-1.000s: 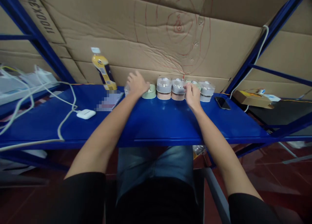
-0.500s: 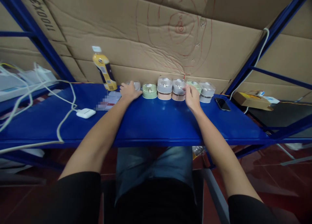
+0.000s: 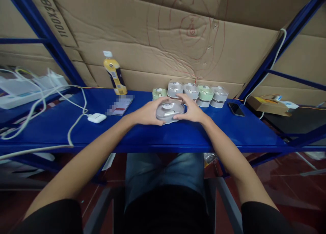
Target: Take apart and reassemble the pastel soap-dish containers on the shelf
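A grey round-cornered container with a clear lid (image 3: 171,112) is gripped from both sides, lid facing up. My left hand (image 3: 149,112) wraps its left side, and my right hand (image 3: 193,109) wraps its right side, fingers along the edges. Behind my hands stands a row of similar containers: a green one (image 3: 159,92) at the left, partly hidden by my fingers, then a grey-topped stack (image 3: 175,88), another grey-topped stack (image 3: 191,89), a green-topped stack (image 3: 205,92) and a grey stack (image 3: 219,96) at the right. Whether the held container touches the table cannot be made out.
On the blue table (image 3: 102,135) a yellow-labelled bottle (image 3: 115,74), a booklet (image 3: 122,105) and a white case (image 3: 96,118) with white cables stand to the left. A phone (image 3: 236,109) lies right of the row. Cardboard (image 3: 122,30) walls off the back.
My left hand has brought the grey container from the row's left end to the middle front. My right hand has left the stacks and moved left onto that container. The view has shifted slightly.
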`<act>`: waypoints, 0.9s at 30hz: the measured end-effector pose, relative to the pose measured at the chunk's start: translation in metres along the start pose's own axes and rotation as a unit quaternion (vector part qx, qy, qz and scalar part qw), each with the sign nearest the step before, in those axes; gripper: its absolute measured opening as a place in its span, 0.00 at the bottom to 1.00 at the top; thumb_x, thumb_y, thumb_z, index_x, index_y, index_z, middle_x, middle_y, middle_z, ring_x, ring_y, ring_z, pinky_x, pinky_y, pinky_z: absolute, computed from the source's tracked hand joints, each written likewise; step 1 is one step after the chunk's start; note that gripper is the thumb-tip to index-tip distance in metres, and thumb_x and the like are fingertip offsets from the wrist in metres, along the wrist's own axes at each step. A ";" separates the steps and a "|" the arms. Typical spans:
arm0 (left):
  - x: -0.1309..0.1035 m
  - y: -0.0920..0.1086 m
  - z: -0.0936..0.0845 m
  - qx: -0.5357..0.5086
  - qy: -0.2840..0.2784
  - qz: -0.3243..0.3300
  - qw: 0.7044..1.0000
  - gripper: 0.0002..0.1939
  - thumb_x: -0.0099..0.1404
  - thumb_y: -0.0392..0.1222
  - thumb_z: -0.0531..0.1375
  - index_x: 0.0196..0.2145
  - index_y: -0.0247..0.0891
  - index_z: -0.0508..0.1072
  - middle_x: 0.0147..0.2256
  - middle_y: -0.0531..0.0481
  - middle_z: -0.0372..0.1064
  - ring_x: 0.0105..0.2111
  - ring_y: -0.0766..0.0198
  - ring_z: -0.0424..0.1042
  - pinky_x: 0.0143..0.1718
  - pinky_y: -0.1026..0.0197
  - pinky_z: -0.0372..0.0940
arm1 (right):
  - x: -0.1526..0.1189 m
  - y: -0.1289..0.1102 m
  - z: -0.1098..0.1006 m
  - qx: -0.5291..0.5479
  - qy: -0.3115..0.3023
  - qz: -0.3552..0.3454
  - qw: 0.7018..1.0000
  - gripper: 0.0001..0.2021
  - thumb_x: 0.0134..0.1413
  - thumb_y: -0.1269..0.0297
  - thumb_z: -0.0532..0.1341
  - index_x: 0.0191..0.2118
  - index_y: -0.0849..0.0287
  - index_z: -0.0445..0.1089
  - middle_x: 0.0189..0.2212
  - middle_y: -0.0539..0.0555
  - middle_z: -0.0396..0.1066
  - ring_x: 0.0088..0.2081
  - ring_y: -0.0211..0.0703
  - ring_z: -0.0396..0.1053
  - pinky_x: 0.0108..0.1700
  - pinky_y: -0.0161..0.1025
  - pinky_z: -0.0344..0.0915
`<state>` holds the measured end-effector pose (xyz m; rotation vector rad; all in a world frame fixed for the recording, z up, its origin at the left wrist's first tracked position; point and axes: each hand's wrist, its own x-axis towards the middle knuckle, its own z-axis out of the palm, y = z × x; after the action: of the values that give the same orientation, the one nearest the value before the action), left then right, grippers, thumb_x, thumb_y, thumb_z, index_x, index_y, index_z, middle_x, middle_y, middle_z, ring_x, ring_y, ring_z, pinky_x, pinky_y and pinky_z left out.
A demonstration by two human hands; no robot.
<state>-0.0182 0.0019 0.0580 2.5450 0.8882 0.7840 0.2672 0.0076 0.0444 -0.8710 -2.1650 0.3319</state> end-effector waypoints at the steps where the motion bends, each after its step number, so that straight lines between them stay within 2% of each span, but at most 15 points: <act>1: -0.001 0.001 0.007 -0.016 -0.018 0.012 1.000 0.59 0.49 0.51 0.74 0.76 0.43 0.60 0.72 0.36 0.68 0.69 0.32 0.71 0.70 0.37 0.66 | -0.001 -0.001 0.004 0.003 -0.040 -0.001 0.999 0.57 0.41 0.31 0.79 0.74 0.50 0.66 0.71 0.64 0.69 0.69 0.70 0.70 0.71 0.65 0.68; 3: -0.002 -0.002 0.017 -0.038 -0.034 0.031 0.998 0.59 0.49 0.49 0.74 0.76 0.43 0.60 0.71 0.35 0.68 0.69 0.32 0.71 0.70 0.36 0.67 | -0.002 -0.002 0.011 -0.001 -0.099 -0.004 0.995 0.59 0.40 0.32 0.80 0.75 0.51 0.64 0.70 0.64 0.71 0.69 0.70 0.71 0.73 0.65 0.66; 5: -0.001 -0.009 0.024 -0.049 -0.029 0.034 0.998 0.59 0.49 0.50 0.75 0.76 0.43 0.61 0.69 0.34 0.70 0.67 0.32 0.73 0.69 0.34 0.68 | -0.004 -0.002 0.017 -0.019 -0.124 0.001 0.992 0.57 0.43 0.33 0.79 0.76 0.51 0.63 0.70 0.64 0.72 0.69 0.69 0.71 0.73 0.65 0.67; 8: -0.001 -0.019 0.032 -0.069 -0.004 0.001 0.998 0.59 0.50 0.55 0.77 0.75 0.43 0.60 0.64 0.33 0.75 0.63 0.32 0.77 0.65 0.33 0.71 | -0.007 -0.004 0.024 -0.063 -0.123 0.039 0.990 0.57 0.45 0.31 0.78 0.77 0.51 0.63 0.71 0.66 0.70 0.70 0.72 0.69 0.72 0.67 0.68; 11: -0.003 -0.024 0.037 -0.086 0.008 -0.036 0.996 0.61 0.51 0.60 0.77 0.76 0.42 0.59 0.62 0.32 0.76 0.62 0.32 0.78 0.64 0.32 0.72 | -0.007 -0.006 0.026 -0.086 -0.118 0.068 0.987 0.57 0.44 0.28 0.77 0.75 0.55 0.66 0.70 0.69 0.70 0.70 0.76 0.69 0.70 0.70 0.69; 13: -0.004 -0.025 0.039 -0.088 0.016 -0.047 0.995 0.63 0.50 0.60 0.78 0.76 0.40 0.58 0.63 0.31 0.76 0.62 0.32 0.78 0.65 0.32 0.71 | -0.005 -0.005 0.023 -0.073 -0.115 0.072 0.988 0.56 0.45 0.27 0.76 0.72 0.57 0.69 0.68 0.70 0.73 0.68 0.76 0.72 0.68 0.70 0.71; 16: -0.007 -0.026 0.042 -0.077 0.040 -0.050 0.995 0.64 0.51 0.63 0.77 0.77 0.39 0.56 0.63 0.31 0.75 0.63 0.33 0.77 0.66 0.31 0.69 | -0.003 0.002 0.009 -0.032 -0.088 0.085 0.992 0.50 0.50 0.27 0.73 0.69 0.57 0.71 0.64 0.67 0.77 0.62 0.71 0.76 0.66 0.67 0.73; 17: -0.008 -0.025 0.042 -0.069 0.044 -0.044 0.996 0.62 0.53 0.64 0.76 0.77 0.40 0.57 0.62 0.32 0.75 0.63 0.34 0.76 0.67 0.31 0.69 | -0.003 0.006 0.002 -0.024 -0.072 0.096 0.992 0.47 0.52 0.27 0.72 0.68 0.57 0.72 0.62 0.66 0.78 0.60 0.69 0.78 0.64 0.66 0.74; 19: -0.010 -0.025 0.041 -0.042 0.042 -0.023 0.998 0.51 0.60 0.65 0.73 0.74 0.43 0.66 0.62 0.34 0.74 0.63 0.36 0.75 0.69 0.31 0.67 | -0.004 0.016 -0.012 -0.026 -0.031 0.134 0.990 0.45 0.54 0.27 0.70 0.66 0.57 0.73 0.57 0.65 0.81 0.56 0.68 0.79 0.61 0.66 0.75; 22: -0.012 -0.023 0.041 0.000 0.014 0.005 1.000 0.33 0.68 0.65 0.66 0.63 0.45 0.81 0.63 0.36 0.70 0.66 0.36 0.71 0.73 0.31 0.63 | -0.005 0.030 -0.027 -0.046 0.037 0.208 0.976 0.45 0.55 0.25 0.68 0.64 0.57 0.74 0.52 0.65 0.82 0.53 0.69 0.80 0.60 0.67 0.76; 24: -0.013 -0.022 0.042 0.015 -0.001 0.009 1.000 0.30 0.71 0.65 0.63 0.60 0.44 0.84 0.65 0.35 0.67 0.69 0.36 0.68 0.75 0.31 0.60 | -0.005 0.037 -0.031 -0.055 0.065 0.240 0.967 0.47 0.54 0.23 0.67 0.64 0.59 0.74 0.51 0.66 0.82 0.53 0.70 0.80 0.60 0.68 0.75; 27: -0.013 -0.023 0.042 0.019 0.003 0.004 1.000 0.30 0.73 0.66 0.61 0.60 0.44 0.85 0.68 0.35 0.64 0.71 0.34 0.65 0.76 0.31 0.58 | -0.005 0.039 -0.031 -0.063 0.065 0.261 0.961 0.51 0.54 0.21 0.65 0.66 0.61 0.73 0.54 0.68 0.82 0.56 0.72 0.79 0.64 0.69 0.72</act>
<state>-0.0123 0.0049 0.0087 2.5808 0.9044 0.7849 0.3108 0.0313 0.0434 -1.4948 -1.8239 0.3838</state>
